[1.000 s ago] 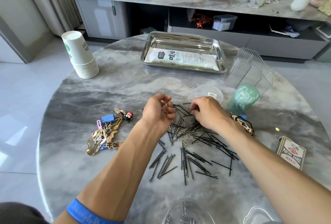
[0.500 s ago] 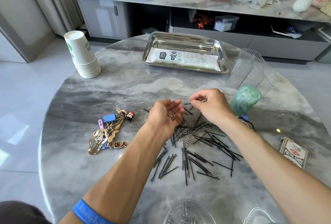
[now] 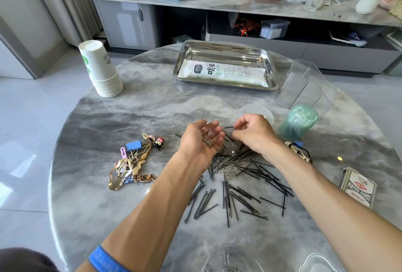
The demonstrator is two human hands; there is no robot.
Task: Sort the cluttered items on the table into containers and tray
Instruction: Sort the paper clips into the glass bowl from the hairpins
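Observation:
A heap of black bobby pins (image 3: 243, 191) mixed with silver paper clips (image 3: 230, 168) lies in the middle of the round marble table (image 3: 134, 117). My left hand (image 3: 201, 139) is held palm up just above the heap's far edge, cupping several paper clips. My right hand (image 3: 253, 133) hovers beside it, fingers pinched on a black bobby pin. A steel tray (image 3: 269, 69) at the far side holds a white packet (image 3: 224, 72). A clear round container (image 3: 230, 259) with a few paper clips sits at the near edge.
Stacked paper cups (image 3: 102, 71) stand far left. Hair clips, a blue binder clip and charms (image 3: 134, 158) lie left of the heap. Clear ribbed holders (image 3: 304, 84), a green cup (image 3: 298, 122), a playing card box (image 3: 357, 187) and a keyring (image 3: 300, 152) sit right.
Both hands lifted off the heap; my left hand turned palm up holding paper clips, and my right hand rose with a pin pinched in its fingers.

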